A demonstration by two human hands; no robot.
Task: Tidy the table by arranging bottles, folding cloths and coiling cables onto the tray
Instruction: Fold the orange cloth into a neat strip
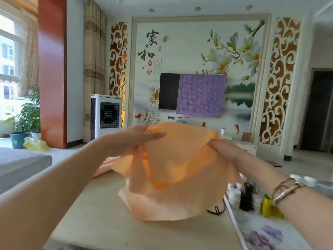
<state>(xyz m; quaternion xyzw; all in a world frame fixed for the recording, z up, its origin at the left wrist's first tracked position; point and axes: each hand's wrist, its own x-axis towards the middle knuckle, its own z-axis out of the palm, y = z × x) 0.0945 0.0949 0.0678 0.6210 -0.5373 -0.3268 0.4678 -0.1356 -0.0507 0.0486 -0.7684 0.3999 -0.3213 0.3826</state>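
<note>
An orange cloth [177, 163] hangs in the air above the beige table [100, 219], its lower edge draped on the tabletop. My left hand [133, 139] holds its upper left part, fingers stretched out straight over the fabric. My right hand [225, 148] grips the upper right corner with curled fingers. A second, paler cloth [106, 166] lies on the table behind. At the right a tray [255, 230] with a purple flower print carries several small bottles [234, 195], among them a black one [246, 197] and a yellow one [268, 207]. A black cable [216, 210] lies by the tray's left edge.
More white-capped jars [304, 180] stand at the far right behind my wrist. A grey sofa [19, 163] sits left of the table. Beyond are an air cooler [106, 114], a wall TV [169, 92] partly covered by a purple cloth, and potted plants [28, 114].
</note>
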